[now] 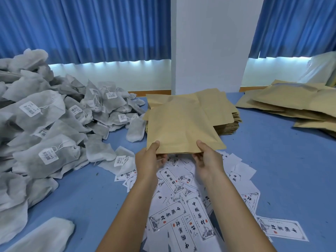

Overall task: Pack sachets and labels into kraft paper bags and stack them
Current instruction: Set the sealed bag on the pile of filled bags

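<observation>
Blue table (272, 160) carries a sachet heap (45, 120) at left, filled kraft bags (291, 104) at right and scattered labels (190, 211) in front. Left hand (149, 159) and right hand (207, 159) pinch the near edge of one kraft paper bag (181, 124), held above the labels before the empty bag stack (227, 122).

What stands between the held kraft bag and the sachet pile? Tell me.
Nothing visible does. Both the left hand and the right hand grip the kraft bag by its near edge, raised; the sachet pile lies directly left across bare blue table.
</observation>
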A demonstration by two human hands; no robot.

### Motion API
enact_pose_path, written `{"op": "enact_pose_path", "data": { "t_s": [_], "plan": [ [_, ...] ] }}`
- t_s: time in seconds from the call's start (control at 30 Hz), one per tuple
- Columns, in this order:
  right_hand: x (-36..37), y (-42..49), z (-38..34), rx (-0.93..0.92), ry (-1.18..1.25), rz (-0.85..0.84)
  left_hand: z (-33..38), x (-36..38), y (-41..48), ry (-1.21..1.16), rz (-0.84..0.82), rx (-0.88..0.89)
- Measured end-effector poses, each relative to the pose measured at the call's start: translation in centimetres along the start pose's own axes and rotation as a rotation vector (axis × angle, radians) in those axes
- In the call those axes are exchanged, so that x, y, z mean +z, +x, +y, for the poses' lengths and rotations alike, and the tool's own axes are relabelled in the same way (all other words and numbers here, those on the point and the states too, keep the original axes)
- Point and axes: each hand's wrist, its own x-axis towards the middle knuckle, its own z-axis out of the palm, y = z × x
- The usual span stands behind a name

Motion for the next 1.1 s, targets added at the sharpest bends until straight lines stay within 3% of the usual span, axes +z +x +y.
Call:
{"op": "enact_pose_path", "data": {
  "t_s": [0.17, 0.33, 1.1],
  "plan": [
    [0.1, 0.1, 0.3, -0.048, -0.096, -0.029, -1.2, 0.7, -0.4, -0.103, -0.177, -0.145],
    [-0.1, 0.1, 0.8, -0.059, -0.110, -0.031, -1.9, 0.9, -0.2, -0.222, -0.162, -0.121],
    [0.6, -1.2, 1.4, 0.006, -0.169, -0.116, -2.3, 0.9, 0.0, -0.203, -0.142, -0.124]
  ]
}}
